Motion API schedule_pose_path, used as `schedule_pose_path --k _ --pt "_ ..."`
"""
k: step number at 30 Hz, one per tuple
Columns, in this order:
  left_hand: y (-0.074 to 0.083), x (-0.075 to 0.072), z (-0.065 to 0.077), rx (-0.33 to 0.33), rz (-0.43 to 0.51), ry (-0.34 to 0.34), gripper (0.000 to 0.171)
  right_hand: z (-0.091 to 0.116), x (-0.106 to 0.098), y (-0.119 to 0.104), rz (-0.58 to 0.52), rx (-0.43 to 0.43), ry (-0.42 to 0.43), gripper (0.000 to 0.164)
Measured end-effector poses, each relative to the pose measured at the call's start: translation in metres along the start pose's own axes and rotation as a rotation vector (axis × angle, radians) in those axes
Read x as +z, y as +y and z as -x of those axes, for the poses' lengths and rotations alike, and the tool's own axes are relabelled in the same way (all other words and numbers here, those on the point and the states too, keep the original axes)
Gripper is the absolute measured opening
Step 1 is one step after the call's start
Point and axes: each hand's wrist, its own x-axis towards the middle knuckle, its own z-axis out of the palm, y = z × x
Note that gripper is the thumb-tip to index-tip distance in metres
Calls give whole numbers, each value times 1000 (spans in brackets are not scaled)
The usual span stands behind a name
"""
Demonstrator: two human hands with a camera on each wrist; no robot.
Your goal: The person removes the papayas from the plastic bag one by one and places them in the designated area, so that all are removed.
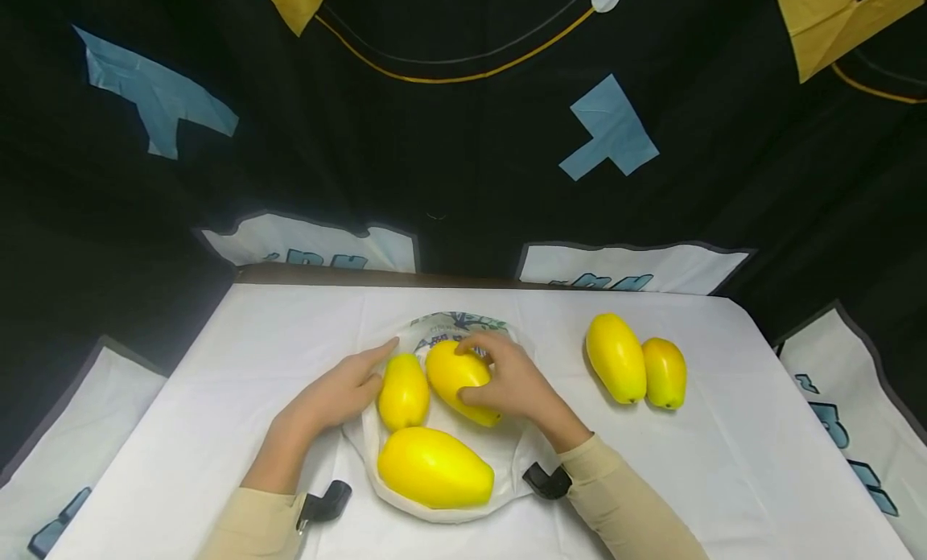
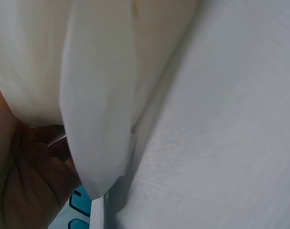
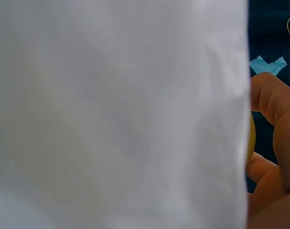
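Note:
A white bag (image 1: 503, 451) with a printed back wall lies with its mouth wide, its rim rolled into a ring. Inside it sit a large yellow papaya (image 1: 434, 468) at the front and a smaller one (image 1: 403, 392) at the left. My right hand (image 1: 510, 379) grips another yellow papaya (image 1: 456, 375) over the right part of the bag, thumb and fingers around it. At the left rim, my left hand (image 1: 340, 389) rests beside the smaller papaya with its index finger extended. White material hides part of the left fingers (image 2: 59, 145) in the left wrist view.
Two more yellow papayas, a larger one (image 1: 615, 357) and a smaller one (image 1: 664, 372), lie side by side on the white-covered table (image 1: 753, 455) to the right. A black curtain (image 1: 463, 166) with blue and yellow patches hangs behind the table's far edge.

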Motion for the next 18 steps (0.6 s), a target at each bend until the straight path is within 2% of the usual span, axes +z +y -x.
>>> schedule_pose_path --k 5,10,18 --pt "1 0 0 12 -6 5 55 5 -5 -1 -25 12 33 48" --pt "1 0 0 25 -17 12 54 11 -19 -4 -51 26 90 49" --pt "2 0 0 22 -12 11 54 20 -50 5 -78 84 251 51"
